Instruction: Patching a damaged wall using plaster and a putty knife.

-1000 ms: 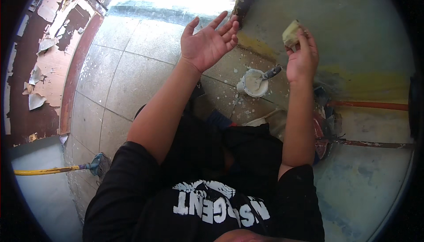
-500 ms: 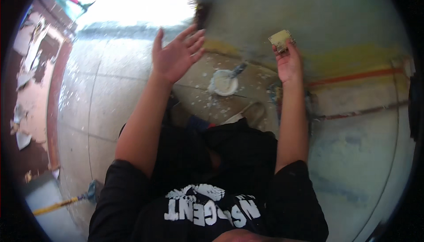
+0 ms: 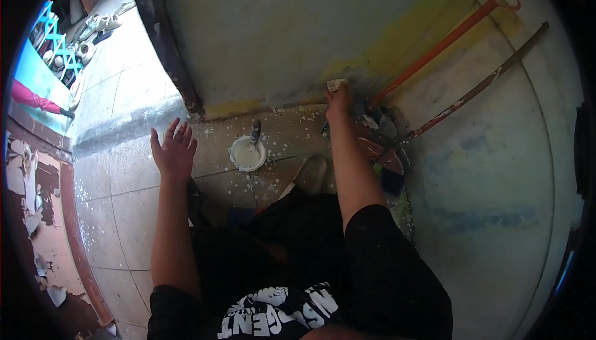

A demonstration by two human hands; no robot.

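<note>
My right hand [image 3: 337,101] is closed on a small pale yellow block [image 3: 337,84], held at the lower part of the mottled grey-green wall [image 3: 273,36] with yellow patches. My left hand [image 3: 175,152] is raised over the floor, fingers apart, with nothing in it. Between my hands, on the floor, stands a white tub [image 3: 248,151] of white paste, with a dark-handled tool [image 3: 255,131] sticking up from it.
Long-handled tools with an orange handle [image 3: 434,49] and a worn handle [image 3: 472,92] lean at the right corner. The tiled floor [image 3: 130,228] is speckled white. Left are a peeling door [image 3: 49,222] and a bright doorway with shoes [image 3: 99,26] beyond.
My view has swung toward the wall and right corner. My right hand has brought the block down to the wall's lower part. My left hand has lowered, still open.
</note>
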